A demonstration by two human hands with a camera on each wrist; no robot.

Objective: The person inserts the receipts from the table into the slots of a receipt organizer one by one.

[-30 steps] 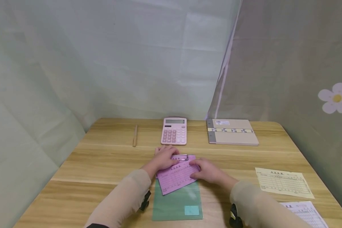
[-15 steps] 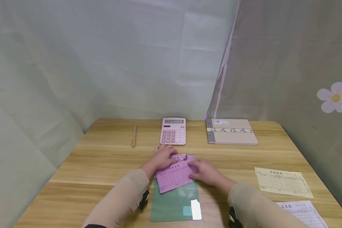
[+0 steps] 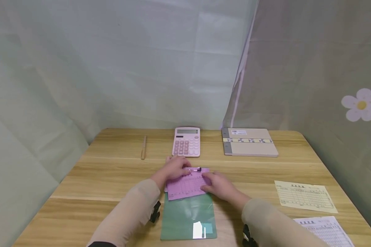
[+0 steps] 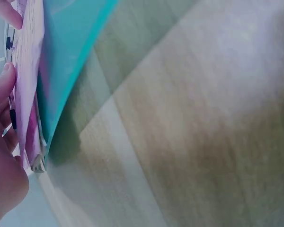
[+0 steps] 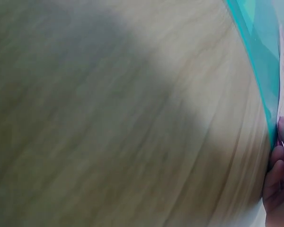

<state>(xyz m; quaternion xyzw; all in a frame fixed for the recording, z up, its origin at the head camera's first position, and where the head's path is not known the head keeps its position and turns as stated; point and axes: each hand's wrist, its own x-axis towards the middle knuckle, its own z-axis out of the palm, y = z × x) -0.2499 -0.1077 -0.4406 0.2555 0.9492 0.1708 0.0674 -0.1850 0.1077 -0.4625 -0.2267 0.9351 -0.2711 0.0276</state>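
A green clipboard (image 3: 182, 214) lies on the table with its metal clip (image 3: 198, 169) at the far end. Over its upper part is a pink printed form (image 3: 185, 188), slightly tilted, its top edge at the clip. My left hand (image 3: 174, 168) holds the board's upper left corner, thumb on the clip; the left wrist view shows that thumb (image 4: 4, 80) beside the clip's wire. More pink paper (image 4: 32, 137) lies beneath the form there. At the form's right edge, my right hand (image 3: 219, 187) pinches the paper between thumb and fingers.
Behind the clipboard stand a pink calculator (image 3: 186, 142), a thin wooden stick-like thing (image 3: 143, 147) and a beige notebook (image 3: 250, 142) with a patterned band. To the right lie a yellow form (image 3: 306, 196) and a white form (image 3: 326, 230). Curtains (image 3: 157, 68) enclose the table.
The pink form has slid away from me toward the clip and turned straighter on the board. Both hands keep their places at the clip and the form's right edge.
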